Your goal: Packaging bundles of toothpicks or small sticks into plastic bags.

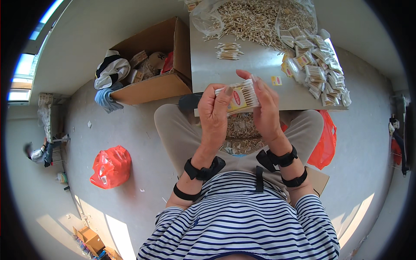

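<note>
Between my two hands, just in front of the table's near edge, is a clear pack of cotton swabs (247, 96) with a yellow and red card in it. My left hand (213, 110) grips its left end, thumb on top. The fingers of my right hand (267, 106) close around its right end. On the metal table (255, 65) beyond lie a small bundle of loose swabs (229, 51) and a single yellow card (276, 81). A big heap of loose swabs (251, 19) covers the far side, partly in clear plastic bags.
Many filled swab packs (318, 71) are piled at the table's right. An open cardboard box (147, 89) with cloths over its edge stands left of the table. A red plastic bag (111, 167) sits on the floor, another red bag (325, 141) hangs by my right knee. More swabs (242, 125) lie between my legs.
</note>
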The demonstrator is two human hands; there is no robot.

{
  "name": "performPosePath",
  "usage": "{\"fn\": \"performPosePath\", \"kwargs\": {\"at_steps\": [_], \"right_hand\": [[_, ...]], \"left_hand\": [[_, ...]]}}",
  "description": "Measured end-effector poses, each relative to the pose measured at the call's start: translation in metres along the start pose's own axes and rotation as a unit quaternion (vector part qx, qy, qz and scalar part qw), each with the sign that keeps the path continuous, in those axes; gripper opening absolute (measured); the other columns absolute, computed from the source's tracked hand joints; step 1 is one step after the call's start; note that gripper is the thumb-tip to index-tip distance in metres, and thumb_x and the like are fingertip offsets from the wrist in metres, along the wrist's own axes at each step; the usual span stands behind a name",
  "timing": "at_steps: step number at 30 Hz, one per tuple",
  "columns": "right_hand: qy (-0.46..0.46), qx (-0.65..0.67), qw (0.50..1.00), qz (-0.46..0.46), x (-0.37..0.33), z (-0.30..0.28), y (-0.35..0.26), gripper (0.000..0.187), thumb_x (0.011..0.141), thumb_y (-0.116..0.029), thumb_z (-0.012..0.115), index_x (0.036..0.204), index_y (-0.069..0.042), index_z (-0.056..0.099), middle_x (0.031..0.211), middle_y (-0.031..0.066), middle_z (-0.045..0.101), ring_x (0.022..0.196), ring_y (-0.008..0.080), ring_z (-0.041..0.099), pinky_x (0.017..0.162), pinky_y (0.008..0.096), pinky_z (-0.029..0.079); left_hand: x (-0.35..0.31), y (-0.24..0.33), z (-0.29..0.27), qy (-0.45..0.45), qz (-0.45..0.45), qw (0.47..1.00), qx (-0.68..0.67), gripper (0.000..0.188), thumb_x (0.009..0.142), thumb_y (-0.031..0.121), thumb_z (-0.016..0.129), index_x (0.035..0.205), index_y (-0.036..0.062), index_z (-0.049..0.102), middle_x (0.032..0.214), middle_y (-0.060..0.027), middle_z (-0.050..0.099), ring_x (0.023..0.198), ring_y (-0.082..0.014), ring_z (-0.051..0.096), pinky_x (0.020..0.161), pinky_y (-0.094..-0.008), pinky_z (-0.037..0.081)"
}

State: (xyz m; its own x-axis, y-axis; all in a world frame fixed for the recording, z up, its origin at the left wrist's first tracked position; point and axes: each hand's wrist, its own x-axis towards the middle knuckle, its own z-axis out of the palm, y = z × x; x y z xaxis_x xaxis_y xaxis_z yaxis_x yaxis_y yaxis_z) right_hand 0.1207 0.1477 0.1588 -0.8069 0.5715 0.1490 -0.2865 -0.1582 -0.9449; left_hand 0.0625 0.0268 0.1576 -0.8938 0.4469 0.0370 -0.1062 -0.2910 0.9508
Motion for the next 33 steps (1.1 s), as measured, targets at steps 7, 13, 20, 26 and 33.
{"fn": "performPosePath", "kwargs": {"at_steps": [7, 13, 20, 26, 33], "right_hand": [[-0.036, -0.037, 0.998, 0.023, 0.0, -0.018, -0.018, 0.016, 0.098, -0.011, 0.061, 0.104, 0.003, 0.066, 0.091, -0.0007, 0.064, 0.086, 0.0085, 0.055, 0.08, 0.0236, 0.045], [-0.011, -0.151, 0.988, -0.027, -0.002, -0.022, -0.016, 0.014, 0.098, -0.013, 0.062, 0.103, 0.001, 0.066, 0.09, -0.0038, 0.061, 0.083, 0.0075, 0.05, 0.077, 0.0247, 0.043], [0.027, 0.127, 0.991, -0.021, -0.021, 0.006, -0.002, 0.051, 0.104, -0.037, 0.055, 0.138, 0.001, 0.058, 0.11, 0.0051, 0.065, 0.103, 0.0121, 0.056, 0.097, 0.0271, 0.042], [-0.071, 0.076, 0.989, 0.104, -0.009, -0.004, -0.019, 0.056, 0.107, -0.041, 0.047, 0.143, 0.001, 0.055, 0.114, 0.0078, 0.066, 0.104, 0.0129, 0.06, 0.096, 0.0268, 0.045], [0.032, 0.052, 0.995, 0.081, -0.009, 0.0, -0.021, 0.045, 0.108, -0.031, 0.042, 0.118, 0.003, 0.071, 0.096, 0.0071, 0.07, 0.084, 0.0105, 0.064, 0.077, 0.0266, 0.053]], "left_hand": [[0.004, 0.009, -0.01, -0.064, 0.006, 0.996, 0.058, 0.023, 0.105, 0.025, 0.062, 0.101, 0.0026, 0.062, 0.082, 0.0037, 0.061, 0.073, -0.0011, 0.05, 0.062, -0.0181, 0.043], [0.001, 0.007, -0.002, -0.072, 0.045, 0.992, 0.092, 0.022, 0.104, 0.025, 0.063, 0.101, 0.0029, 0.062, 0.079, 0.004, 0.06, 0.07, 0.0001, 0.05, 0.059, -0.0181, 0.043], [0.001, 0.016, 0.007, -0.009, -0.04, 0.999, -0.018, 0.02, 0.103, 0.028, 0.062, 0.1, 0.0083, 0.064, 0.083, 0.0033, 0.064, 0.068, -0.0016, 0.054, 0.055, -0.0192, 0.041], [-0.006, 0.018, 0.011, -0.009, -0.038, 0.999, 0.027, 0.029, 0.104, 0.034, 0.061, 0.098, 0.0053, 0.063, 0.079, 0.0027, 0.062, 0.068, -0.0009, 0.055, 0.052, -0.018, 0.044], [-0.011, 0.014, 0.017, -0.021, -0.022, 0.999, 0.017, 0.027, 0.104, 0.031, 0.063, 0.102, 0.0042, 0.062, 0.083, 0.0018, 0.062, 0.069, -0.0014, 0.056, 0.054, -0.0185, 0.047]]}}
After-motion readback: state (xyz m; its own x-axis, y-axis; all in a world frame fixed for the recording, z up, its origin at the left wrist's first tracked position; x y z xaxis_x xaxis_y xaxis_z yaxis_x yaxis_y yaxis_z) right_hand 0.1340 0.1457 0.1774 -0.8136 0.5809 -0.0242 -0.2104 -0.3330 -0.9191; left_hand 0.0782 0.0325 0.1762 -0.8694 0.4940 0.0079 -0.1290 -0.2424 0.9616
